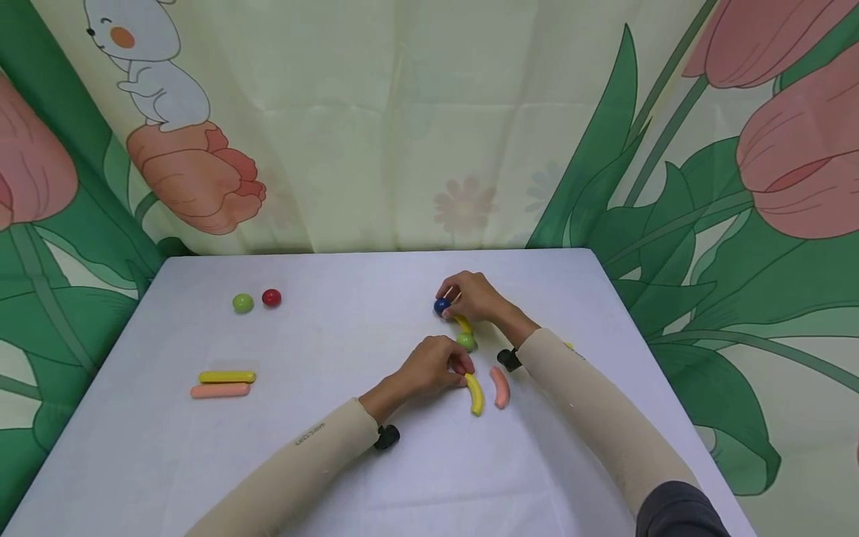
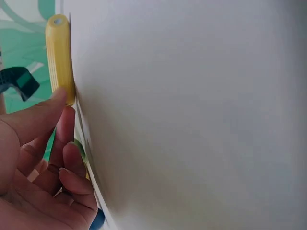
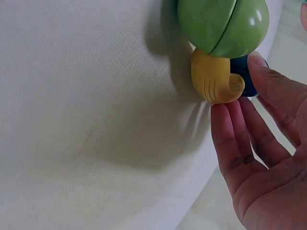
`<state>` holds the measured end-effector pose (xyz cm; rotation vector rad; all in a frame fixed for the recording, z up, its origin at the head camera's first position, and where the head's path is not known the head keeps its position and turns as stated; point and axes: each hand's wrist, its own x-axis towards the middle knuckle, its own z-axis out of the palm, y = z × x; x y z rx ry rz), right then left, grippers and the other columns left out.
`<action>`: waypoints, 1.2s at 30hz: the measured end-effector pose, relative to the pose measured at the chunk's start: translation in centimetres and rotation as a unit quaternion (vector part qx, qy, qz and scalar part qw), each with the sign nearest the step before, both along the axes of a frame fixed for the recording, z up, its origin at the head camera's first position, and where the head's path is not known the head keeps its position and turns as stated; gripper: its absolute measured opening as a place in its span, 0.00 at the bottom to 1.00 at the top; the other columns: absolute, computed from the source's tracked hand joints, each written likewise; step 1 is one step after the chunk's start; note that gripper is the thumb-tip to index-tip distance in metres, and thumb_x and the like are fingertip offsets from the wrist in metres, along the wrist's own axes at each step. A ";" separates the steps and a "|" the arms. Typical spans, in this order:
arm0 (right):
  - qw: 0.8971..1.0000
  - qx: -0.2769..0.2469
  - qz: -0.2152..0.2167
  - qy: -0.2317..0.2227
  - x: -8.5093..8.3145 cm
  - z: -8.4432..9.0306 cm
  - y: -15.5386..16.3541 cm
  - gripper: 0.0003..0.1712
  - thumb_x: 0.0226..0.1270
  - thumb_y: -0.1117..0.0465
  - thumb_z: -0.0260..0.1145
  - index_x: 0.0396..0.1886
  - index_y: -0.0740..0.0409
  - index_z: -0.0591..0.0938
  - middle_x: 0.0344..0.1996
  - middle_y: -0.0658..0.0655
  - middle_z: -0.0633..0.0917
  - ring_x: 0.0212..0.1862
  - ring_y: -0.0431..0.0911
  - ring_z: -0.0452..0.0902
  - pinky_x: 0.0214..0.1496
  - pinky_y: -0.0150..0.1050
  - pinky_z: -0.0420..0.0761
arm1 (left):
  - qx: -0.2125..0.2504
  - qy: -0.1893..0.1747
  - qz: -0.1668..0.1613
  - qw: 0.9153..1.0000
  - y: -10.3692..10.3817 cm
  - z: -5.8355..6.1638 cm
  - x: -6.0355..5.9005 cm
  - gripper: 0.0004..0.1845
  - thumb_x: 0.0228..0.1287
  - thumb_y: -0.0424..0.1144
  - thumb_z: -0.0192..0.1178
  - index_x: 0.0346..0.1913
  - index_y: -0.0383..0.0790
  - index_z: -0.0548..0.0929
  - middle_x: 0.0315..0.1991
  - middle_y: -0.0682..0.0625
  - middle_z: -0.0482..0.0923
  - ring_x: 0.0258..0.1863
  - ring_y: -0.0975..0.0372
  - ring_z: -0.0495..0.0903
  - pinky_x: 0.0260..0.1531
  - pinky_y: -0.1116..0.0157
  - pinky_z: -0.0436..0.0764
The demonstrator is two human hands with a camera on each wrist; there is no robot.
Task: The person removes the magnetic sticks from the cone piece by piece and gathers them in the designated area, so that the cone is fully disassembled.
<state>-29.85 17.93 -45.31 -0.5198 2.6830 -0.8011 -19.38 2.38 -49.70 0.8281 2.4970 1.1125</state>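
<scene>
My right hand (image 1: 475,297) grips a dark blue ball (image 1: 441,306) between thumb and fingers, at the far end of a curved yellow piece (image 1: 463,324). A green ball (image 3: 223,24) sits against the near end of that piece. In the right wrist view the blue ball (image 3: 244,76) is partly hidden behind the yellow piece. Nearer the front, my left hand (image 1: 432,365) pinches the upper end of a second curved yellow piece (image 1: 475,395), and the left wrist view shows thumb and finger at the end of this yellow piece (image 2: 60,57). A curved pink piece (image 1: 499,387) lies just right of it.
On the left of the white table (image 1: 322,462) lie a light green ball (image 1: 243,303) and a red ball (image 1: 271,298). Below them a straight yellow stick (image 1: 227,377) lies along a pink stick (image 1: 220,391). A patterned curtain (image 1: 403,149) hangs behind the table.
</scene>
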 end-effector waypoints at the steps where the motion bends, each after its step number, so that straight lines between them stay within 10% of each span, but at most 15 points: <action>1: 1.000 0.001 0.000 -0.001 0.0 0.0 0.0 0.17 0.63 0.63 0.81 0.51 0.52 0.90 0.47 0.57 0.93 0.54 0.52 0.86 0.55 0.44 0.84 | 0.001 -0.001 -0.003 1.000 0.2 0.0 0.0 0.07 0.59 0.31 0.79 0.38 0.45 0.93 0.32 0.57 0.88 0.33 0.73 0.81 0.42 0.72 0.80; 24: 1.000 -0.002 -0.005 -0.006 -0.1 -0.5 -0.1 0.16 0.64 0.63 0.80 0.51 0.52 0.90 0.47 0.57 0.92 0.54 0.52 0.86 0.55 0.43 0.85 | -0.027 0.072 -0.007 0.997 1.6 -0.3 0.5 0.07 0.60 0.35 0.79 0.39 0.46 0.92 0.34 0.57 0.89 0.38 0.67 0.84 0.52 0.65 0.79; 36: 0.999 -0.025 0.034 -0.004 0.4 -0.4 -0.6 0.20 0.63 0.64 0.80 0.54 0.53 0.89 0.48 0.56 0.93 0.47 0.47 0.90 0.56 0.44 0.86 | -0.022 0.062 0.065 0.996 -2.2 0.8 0.4 0.05 0.62 0.36 0.77 0.39 0.45 0.92 0.34 0.58 0.88 0.38 0.65 0.83 0.44 0.65 0.80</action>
